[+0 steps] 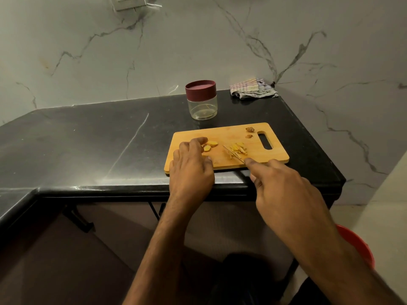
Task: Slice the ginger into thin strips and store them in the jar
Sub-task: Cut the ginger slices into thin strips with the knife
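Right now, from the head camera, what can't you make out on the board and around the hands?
- Knife: only a thin blade line shows; the right hand hides the handle.
- Ginger slices: partly covered by the left hand fingers.
- Jar: lid on; looks empty, but too small to be sure.
- Brown bits by the board's handle slot: too small to identify.

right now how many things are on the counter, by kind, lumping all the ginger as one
cutting board: 1
jar with maroon lid: 1
ginger, slices, strips and bits on the board: 1
knife, held by the right hand: 1
striped cloth: 1
total: 5
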